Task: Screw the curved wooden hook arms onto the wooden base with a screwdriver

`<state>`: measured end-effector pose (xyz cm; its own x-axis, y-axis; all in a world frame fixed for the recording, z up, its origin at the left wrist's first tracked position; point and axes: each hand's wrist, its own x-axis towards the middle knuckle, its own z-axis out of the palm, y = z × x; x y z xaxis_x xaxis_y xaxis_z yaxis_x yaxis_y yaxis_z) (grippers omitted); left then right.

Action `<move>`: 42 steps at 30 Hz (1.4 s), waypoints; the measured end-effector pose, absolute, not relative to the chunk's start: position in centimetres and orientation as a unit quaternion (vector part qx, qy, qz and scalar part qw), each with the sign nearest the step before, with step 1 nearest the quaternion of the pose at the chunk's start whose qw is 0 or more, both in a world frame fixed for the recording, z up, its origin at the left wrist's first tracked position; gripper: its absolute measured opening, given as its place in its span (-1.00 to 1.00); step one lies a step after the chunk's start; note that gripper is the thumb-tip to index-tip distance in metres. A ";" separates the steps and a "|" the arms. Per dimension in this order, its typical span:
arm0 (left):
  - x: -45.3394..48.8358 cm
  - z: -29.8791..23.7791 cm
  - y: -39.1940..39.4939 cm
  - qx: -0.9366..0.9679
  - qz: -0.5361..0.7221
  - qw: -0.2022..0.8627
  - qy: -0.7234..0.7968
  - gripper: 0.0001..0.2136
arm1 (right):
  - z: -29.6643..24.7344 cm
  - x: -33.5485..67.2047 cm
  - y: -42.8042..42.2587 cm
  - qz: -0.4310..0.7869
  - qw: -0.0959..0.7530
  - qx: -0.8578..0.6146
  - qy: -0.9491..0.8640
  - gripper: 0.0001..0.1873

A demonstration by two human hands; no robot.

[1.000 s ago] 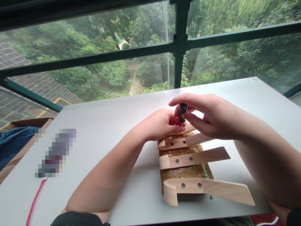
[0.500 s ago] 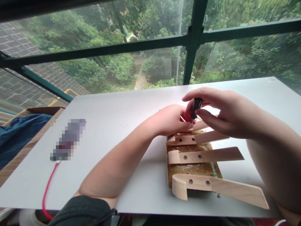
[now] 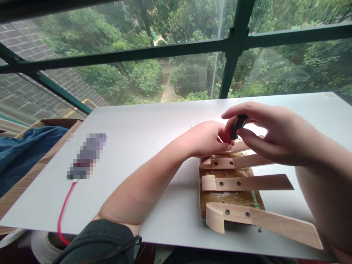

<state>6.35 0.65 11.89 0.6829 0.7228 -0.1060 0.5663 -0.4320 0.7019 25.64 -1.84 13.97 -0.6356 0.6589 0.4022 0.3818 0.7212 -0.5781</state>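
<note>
My right hand (image 3: 275, 132) grips the short black handle of a screwdriver (image 3: 238, 126) between thumb and fingers, tilted with its tip downward. Close against the tip, my left hand (image 3: 207, 137) has its fingers pinched together; what they hold is hidden. Both hands are over the farthest wooden hook-shaped piece (image 3: 242, 146), which they partly cover. Nearer to me, more such pieces lie across a brown, tape-covered board (image 3: 233, 198): a third one back (image 3: 247, 160), a middle one (image 3: 255, 182) and the nearest one (image 3: 277, 223). Each of these three shows two screws.
The board rests on a white table (image 3: 154, 146) beside a green-framed window (image 3: 137, 55). At left lies a blurred-out flat object (image 3: 86, 157) with a red cord (image 3: 62, 211). Beyond the table's left edge stands a cardboard box (image 3: 52, 146) holding blue cloth (image 3: 30, 146).
The whole view has shifted slightly, so everything appears farther right. The screwdriver handle leans a little more to the right. Both hands keep nearly the same grip and place over the board.
</note>
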 end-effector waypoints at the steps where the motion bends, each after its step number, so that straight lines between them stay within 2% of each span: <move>1: 6.4 11.8 0.7 0.839 0.107 0.370 0.384 -0.86 | 14.0 25.6 -1.9 0.226 0.307 -0.298 -0.875 -0.47; 6: 6.3 11.7 0.8 0.837 0.108 0.371 0.389 -0.86 | 14.2 25.5 -2.1 0.199 0.318 -0.313 -0.873 -0.52; 13: 6.2 11.8 0.7 0.828 0.119 0.386 0.388 -0.85 | 13.9 25.5 -2.3 0.191 0.385 -0.336 -0.838 -0.60; 42: 6.2 11.5 0.7 0.798 0.119 0.450 0.384 -0.76 | 14.7 26.4 -2.3 0.090 0.381 -0.431 -0.813 -0.94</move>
